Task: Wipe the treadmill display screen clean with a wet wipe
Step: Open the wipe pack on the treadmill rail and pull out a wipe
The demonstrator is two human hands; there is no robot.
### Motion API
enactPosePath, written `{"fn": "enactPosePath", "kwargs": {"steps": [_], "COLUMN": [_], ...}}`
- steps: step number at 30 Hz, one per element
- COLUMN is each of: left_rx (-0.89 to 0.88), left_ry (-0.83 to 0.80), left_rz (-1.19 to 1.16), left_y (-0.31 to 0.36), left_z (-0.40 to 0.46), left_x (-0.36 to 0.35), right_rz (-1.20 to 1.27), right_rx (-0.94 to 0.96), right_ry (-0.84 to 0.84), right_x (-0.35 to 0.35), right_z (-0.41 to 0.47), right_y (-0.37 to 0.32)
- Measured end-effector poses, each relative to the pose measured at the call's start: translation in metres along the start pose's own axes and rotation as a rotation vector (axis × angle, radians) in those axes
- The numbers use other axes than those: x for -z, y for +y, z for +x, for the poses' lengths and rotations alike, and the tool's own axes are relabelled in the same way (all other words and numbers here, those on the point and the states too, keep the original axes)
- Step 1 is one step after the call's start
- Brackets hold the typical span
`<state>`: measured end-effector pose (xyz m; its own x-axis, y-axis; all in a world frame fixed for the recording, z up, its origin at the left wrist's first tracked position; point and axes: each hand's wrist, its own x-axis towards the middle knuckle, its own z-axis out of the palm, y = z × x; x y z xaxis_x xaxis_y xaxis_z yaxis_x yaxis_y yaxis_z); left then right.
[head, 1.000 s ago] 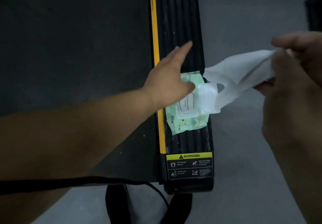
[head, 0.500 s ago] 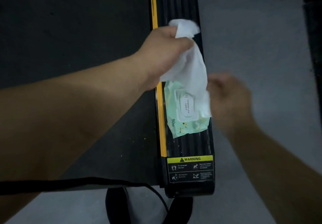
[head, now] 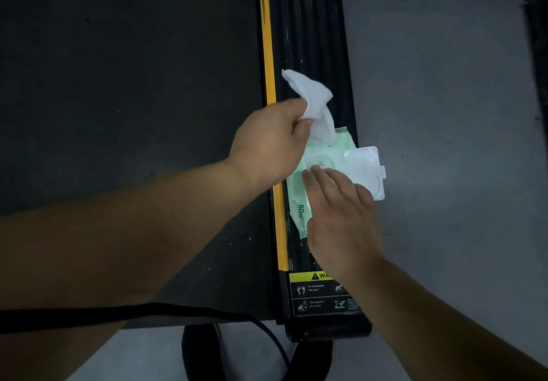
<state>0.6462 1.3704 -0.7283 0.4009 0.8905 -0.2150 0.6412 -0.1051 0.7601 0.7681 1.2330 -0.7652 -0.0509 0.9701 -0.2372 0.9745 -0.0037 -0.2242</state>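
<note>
My left hand point(head: 268, 140) grips a crumpled white wet wipe point(head: 311, 98) above the treadmill's black side rail point(head: 308, 24). Just below it, a green pack of wet wipes point(head: 299, 211) lies on the rail, its white plastic lid point(head: 366, 170) flipped open to the right. My right hand point(head: 341, 217) rests on the pack with straight fingers, the fingertips at the opening. The treadmill display screen is not in view.
The dark treadmill belt point(head: 118, 84) fills the left, bordered by a yellow strip point(head: 268, 54). A yellow warning label point(head: 314, 276) sits at the rail's near end. Grey floor point(head: 444, 113) lies to the right. A black strap point(head: 118, 312) crosses the bottom left.
The wipe passed from my right hand to my left, which lifted it off the pack. My right hand came down onto the pack, and the lid now lies open to the right.
</note>
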Motion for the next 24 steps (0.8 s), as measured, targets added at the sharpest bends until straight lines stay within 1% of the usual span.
{"fn": "enactPosePath", "kwargs": {"steps": [4,7,9,11,12,14,16,17,18,20,22,23,24], "left_rx": [0.013,0.023,0.048,0.091,0.109,0.118,0.123,0.128,0.129,0.119,0.107,0.109,0.113], "left_ry": [-0.028,-0.048,-0.049,-0.03,-0.013,0.04,0.105,0.132,0.152,0.174,0.204,0.226,0.244], "left_rz": [0.008,-0.008,-0.017,-0.048,-0.066,-0.092,-0.113,-0.124,-0.133,-0.142,-0.147,-0.15,-0.154], "left_y": [-0.006,-0.01,-0.013,-0.014,-0.013,-0.012,-0.011,-0.011,-0.01,-0.008,-0.006,-0.006,-0.006], "left_z": [-0.008,-0.014,-0.017,-0.018,-0.018,-0.017,-0.017,-0.018,-0.018,-0.02,-0.019,-0.018,-0.017], "left_x": [-0.005,-0.007,-0.008,-0.006,-0.005,-0.002,0.001,0.002,0.003,0.004,0.005,0.007,0.009], "right_rz": [-0.021,0.035,0.132,0.226,0.267,0.377,0.583,0.68,0.734,0.72,0.605,0.523,0.464], "right_rx": [-0.08,-0.14,-0.151,-0.193,-0.247,-0.444,-0.703,-0.778,-0.786,-0.643,-0.469,-0.424,-0.431], "right_ry": [-0.032,-0.024,0.024,0.18,0.279,0.418,0.418,0.398,0.396,0.42,0.436,0.454,0.465], "right_x": [-0.007,-0.006,0.001,0.014,0.02,0.028,0.029,0.026,0.026,0.027,0.024,0.019,0.013], "right_z": [-0.001,0.006,0.013,0.01,0.006,-0.003,-0.008,-0.01,-0.013,-0.02,-0.025,-0.024,-0.022], "right_y": [-0.002,-0.011,-0.016,-0.012,-0.006,0.013,0.03,0.033,0.031,0.014,-0.005,-0.01,-0.011]}}
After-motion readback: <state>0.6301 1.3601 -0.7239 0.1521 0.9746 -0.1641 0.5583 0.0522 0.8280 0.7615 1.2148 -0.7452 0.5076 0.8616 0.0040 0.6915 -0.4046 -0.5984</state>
